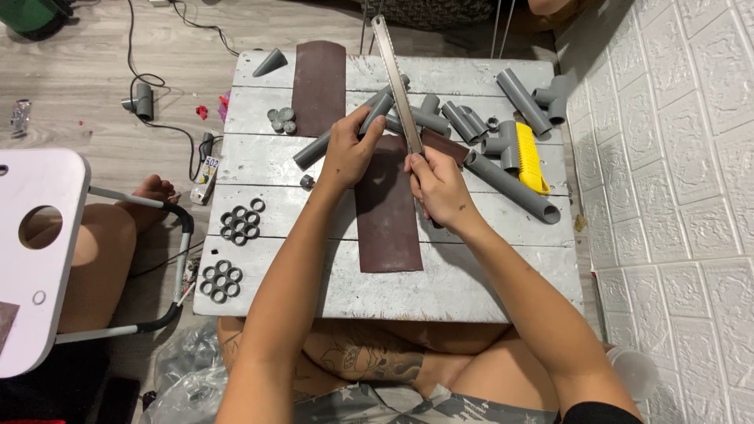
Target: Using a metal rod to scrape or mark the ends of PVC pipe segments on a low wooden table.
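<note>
Whitewashed plank worktop point(471, 290): near its far edge, left hand point(349, 153) grips a grey pipe point(314, 149), right hand point(438, 188) clasps a metal ruler point(395, 82)

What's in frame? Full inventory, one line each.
long pipe: 1, grey, in left hand, over table centre
metal ruler: 1, silver, in right hand, laid across the pipe
sandpaper strips: 2, dark brown, table centre and upper left
pipe rings: two clusters, grey, table left
end caps: small cluster, grey, upper left
cone piece: 1, grey, top-left corner
pipes and fittings: a pile, grey, table right
yellow tool: 1, yellow, table right
table: 1, whitewashed planks, centre
white stool: 1, floor left
left hand: grip on pipe
right hand: grip on ruler
</note>
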